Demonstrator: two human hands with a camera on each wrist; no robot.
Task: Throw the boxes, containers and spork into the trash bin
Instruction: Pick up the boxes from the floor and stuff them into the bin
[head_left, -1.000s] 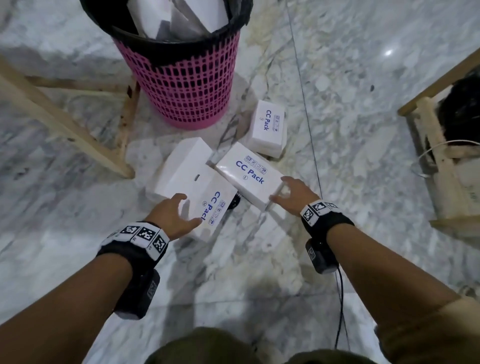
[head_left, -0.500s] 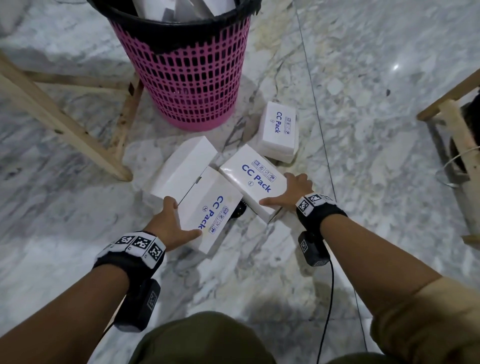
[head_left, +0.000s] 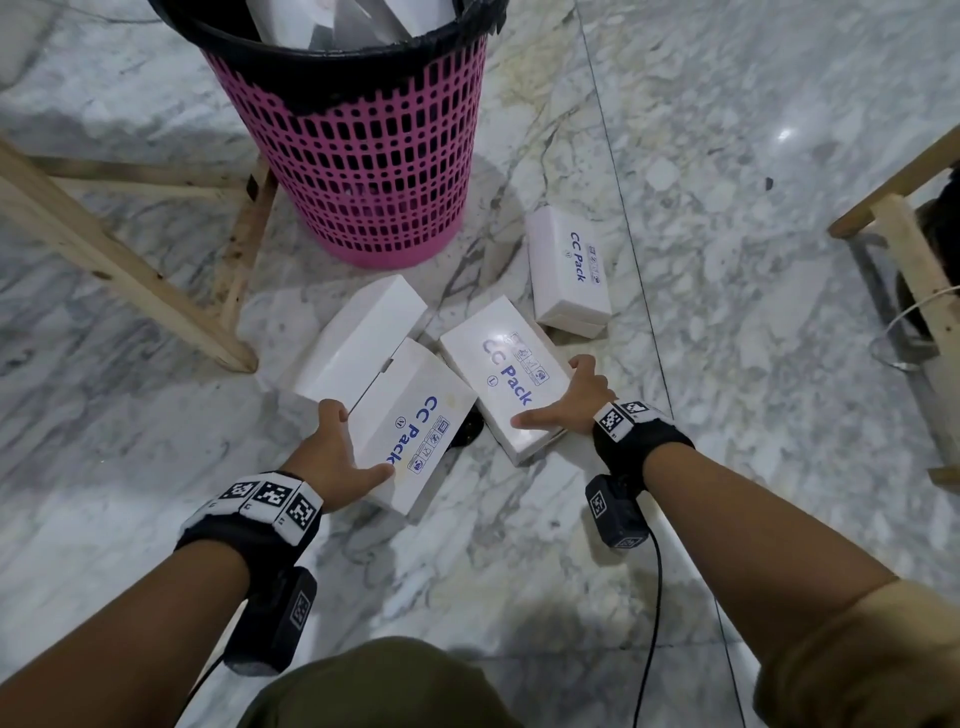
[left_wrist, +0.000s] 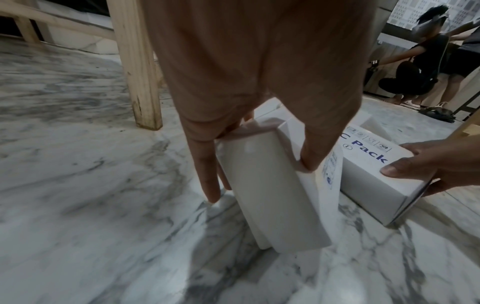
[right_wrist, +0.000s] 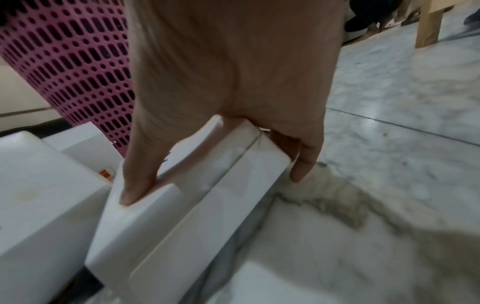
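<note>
Several white "CC Pack" boxes lie on the marble floor in front of the pink trash bin (head_left: 363, 156), which has a black liner and white boxes inside. My left hand (head_left: 343, 447) grips the near-left box (head_left: 415, 421) at its near end, thumb on top and fingers down its left side; the left wrist view shows the same box (left_wrist: 275, 205). My right hand (head_left: 569, 397) grips the middle box (head_left: 498, 374), thumb on its lid (right_wrist: 135, 185) and fingers down its right side. A plain box (head_left: 358, 332) and a far box (head_left: 569, 270) lie untouched. No spork is visible.
A small black object (head_left: 467, 428) lies on the floor between the two held boxes. Wooden frame legs (head_left: 119, 270) stand left of the bin, and another wooden frame (head_left: 914, 270) with a white cable stands at the right. People (left_wrist: 426, 65) crouch in the background.
Both hands have moved forward from reaching to gripping a box each, thumbs now laid on the lids. The head has come closer to the boxes.
</note>
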